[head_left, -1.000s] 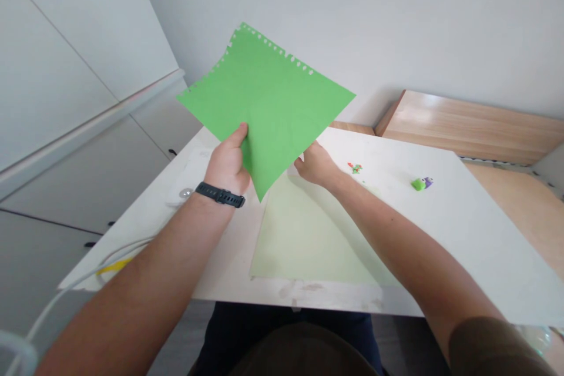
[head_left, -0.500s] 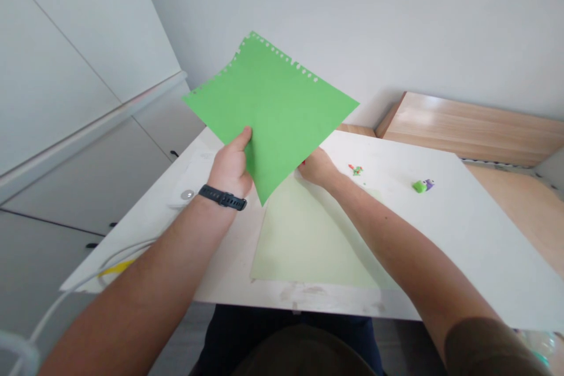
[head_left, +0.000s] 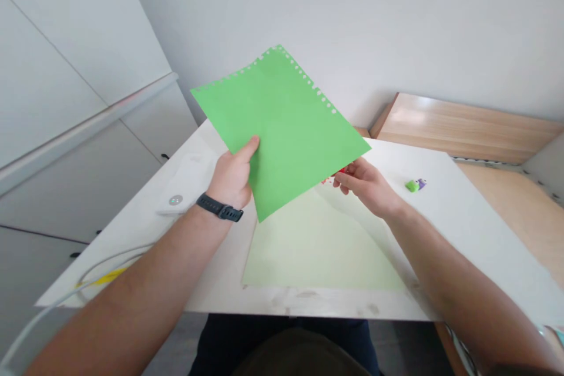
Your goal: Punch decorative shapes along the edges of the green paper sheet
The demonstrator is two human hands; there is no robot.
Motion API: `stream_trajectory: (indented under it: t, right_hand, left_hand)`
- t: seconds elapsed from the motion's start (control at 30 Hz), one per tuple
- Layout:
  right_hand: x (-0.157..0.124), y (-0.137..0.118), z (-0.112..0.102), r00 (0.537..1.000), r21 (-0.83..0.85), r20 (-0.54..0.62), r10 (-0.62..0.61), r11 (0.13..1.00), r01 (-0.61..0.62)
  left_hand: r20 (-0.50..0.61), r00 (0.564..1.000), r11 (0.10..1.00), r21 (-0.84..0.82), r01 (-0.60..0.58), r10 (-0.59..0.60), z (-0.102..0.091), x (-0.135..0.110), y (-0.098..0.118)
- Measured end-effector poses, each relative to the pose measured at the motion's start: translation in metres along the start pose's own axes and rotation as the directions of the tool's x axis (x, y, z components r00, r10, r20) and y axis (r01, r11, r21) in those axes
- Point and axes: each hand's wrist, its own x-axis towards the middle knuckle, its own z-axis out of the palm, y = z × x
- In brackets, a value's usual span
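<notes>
My left hand (head_left: 233,173) pinches a green sheet of paper (head_left: 286,123) near its lower left edge, thumb on top. Small punched holes and notches run along the sheet's two far edges. The paper is held tilted above the table. By its right corner, my right hand (head_left: 361,185) has its fingers closed around a small red object (head_left: 341,171), mostly hidden by the fingers and the paper. Small red bits (head_left: 326,180) show beside the fingertips. Below both hands, a pale green mat (head_left: 317,247) lies on the white table.
A green and purple figure (head_left: 415,185) stands on the right of the table (head_left: 458,235). On the left lie a white device (head_left: 175,201), a pale cable (head_left: 110,254) and a yellow item (head_left: 109,277). A wooden panel (head_left: 458,126) is beyond the table's right side.
The green sheet has turned and come lower to the right. My right hand has moved right, out from under the sheet, hiding the small green and red bits seen there before.
</notes>
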Motion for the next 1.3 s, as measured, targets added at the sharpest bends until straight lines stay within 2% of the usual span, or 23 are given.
stream_trajectory:
  t: [0.1, 0.2, 0.3, 0.43, 0.67, 0.93, 1.13, 1.3]
  right_hand:
    - [-0.025, 0.003, -0.021, 0.999, 0.111, -0.020, 0.048, 0.993, -0.045]
    - [-0.040, 0.010, -0.033, 0.992, 0.293, -0.062, 0.108, 0.952, -0.085]
    - [-0.045, 0.017, -0.038, 0.981, 0.445, -0.099, 0.169, 0.889, -0.109]
    - [-0.046, 0.018, -0.040, 0.974, 0.535, -0.106, 0.202, 0.837, -0.115]
    - [-0.052, 0.014, -0.038, 0.970, 0.553, -0.071, 0.231, 0.819, -0.155]
    - [-0.049, 0.021, -0.031, 0.962, 0.535, -0.039, 0.269, 0.819, -0.208]
    - [-0.049, 0.022, -0.036, 0.962, 0.511, -0.094, 0.255, 0.842, -0.173]
    - [-0.049, 0.023, -0.039, 0.965, 0.465, -0.080, 0.248, 0.866, -0.184]
  left_hand:
    - [0.051, 0.996, 0.996, 0.047, -0.073, 0.071, 0.001, -0.004, -0.006]
    - [0.063, 0.997, 0.991, 0.122, -0.057, 0.050, 0.001, -0.007, -0.012]
    - [0.086, 0.996, 0.979, 0.201, -0.026, 0.009, 0.000, -0.010, -0.017]
    - [0.103, 0.995, 0.948, 0.316, -0.040, 0.007, 0.000, -0.014, -0.021]
    - [0.182, 0.983, 0.923, 0.371, -0.101, 0.034, 0.003, -0.025, -0.023]
    - [0.174, 0.984, 0.901, 0.421, -0.108, 0.037, 0.004, -0.026, -0.023]
    - [0.162, 0.984, 0.889, 0.438, -0.133, 0.067, 0.005, -0.027, -0.022]
    - [0.168, 0.983, 0.884, 0.444, -0.146, 0.077, 0.006, -0.027, -0.022]
